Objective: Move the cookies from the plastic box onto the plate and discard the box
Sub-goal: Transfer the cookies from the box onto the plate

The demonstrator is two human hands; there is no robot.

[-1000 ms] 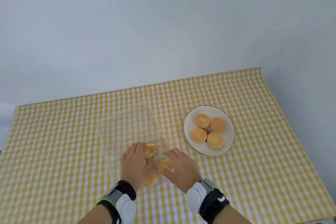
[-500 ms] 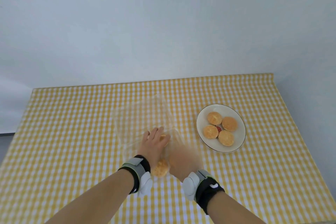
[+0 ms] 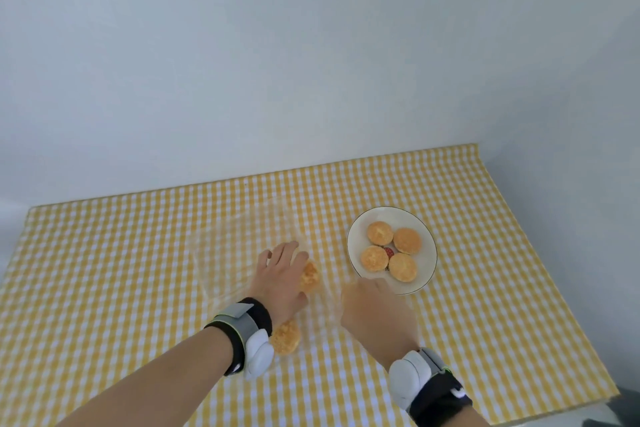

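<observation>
A clear plastic box (image 3: 228,267) lies open on the checked cloth, hard to make out. My left hand (image 3: 280,274) rests flat on it with fingers spread. Two round golden cookies show in the box: one (image 3: 310,277) half under my left fingers, another (image 3: 285,340) by my left wrist. To the right, a white plate (image 3: 427,253) carries several cookies (image 3: 380,233) around a small red mark. My right hand (image 3: 377,315) hovers at the plate's near rim, blurred, fingers curled down and closed; a cookie it took from the box is hidden beneath it.
The yellow-and-white checked tablecloth (image 3: 138,270) covers the whole table. A plain white wall (image 3: 311,62) stands behind it and on the right. The table's right edge (image 3: 540,270) runs close to the plate; the near corner is at lower right.
My right hand closed on a cookie in the box and moved right, up to the plate's rim. My left hand stayed flat on the box. The view shifted slightly.
</observation>
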